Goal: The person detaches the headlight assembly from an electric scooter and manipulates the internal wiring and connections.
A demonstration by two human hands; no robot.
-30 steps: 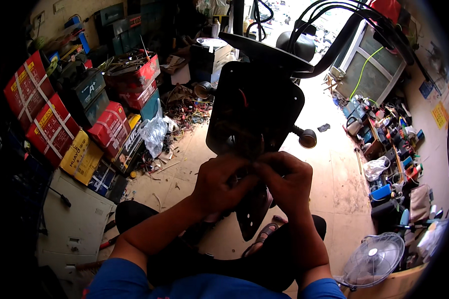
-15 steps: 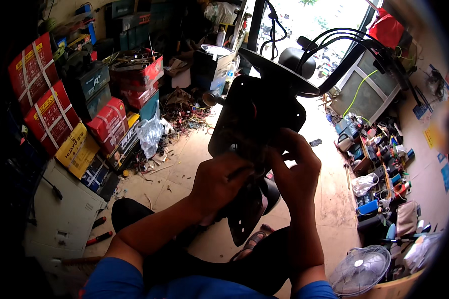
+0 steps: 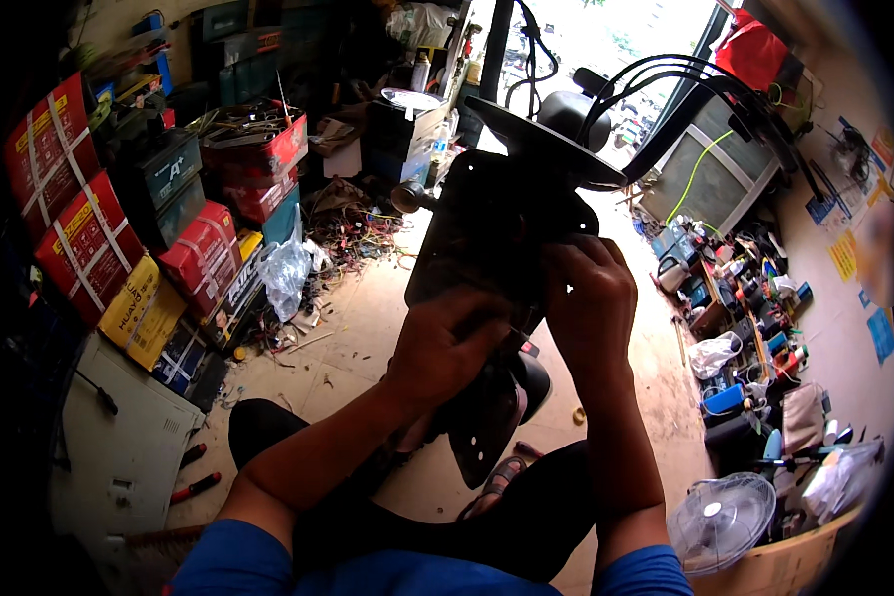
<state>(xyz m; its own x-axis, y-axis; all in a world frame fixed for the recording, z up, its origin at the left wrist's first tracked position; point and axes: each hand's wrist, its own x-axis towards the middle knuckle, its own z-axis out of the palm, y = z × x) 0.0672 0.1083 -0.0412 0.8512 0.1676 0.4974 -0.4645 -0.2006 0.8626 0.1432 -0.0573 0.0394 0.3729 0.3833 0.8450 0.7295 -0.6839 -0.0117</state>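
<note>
In front of me stands a dark scooter-like vehicle [image 3: 467, 214], its black body panel in deep shadow. My left hand [image 3: 437, 348] is closed at the lower part of that body, thumb and fingers pinched together. A thin, light sliver shows by its fingertips, too small to name. My right hand [image 3: 594, 298] is at the body's right edge, slightly higher, with fingers bent inward and pressed together. Whatever either hand holds is lost in the shadow. Below them hangs a dark pointed panel with small holes [image 3: 477, 437], between my knees.
Black cables [image 3: 666, 65] arch over the handlebar. Red boxes [image 3: 89, 233], a yellow box [image 3: 141, 310] and a tool-filled red bin [image 3: 258, 159] are stacked left. Tangled wires [image 3: 363, 219] lie on the floor. Right are a fan [image 3: 722, 521], a cluttered shelf [image 3: 740, 298] and a glass-paned door panel [image 3: 710, 174].
My right hand has risen a little along the body, and its fingers have drawn closer together. The left hand stays near the same spot with its fingers shifted slightly. The view has tilted a little.
</note>
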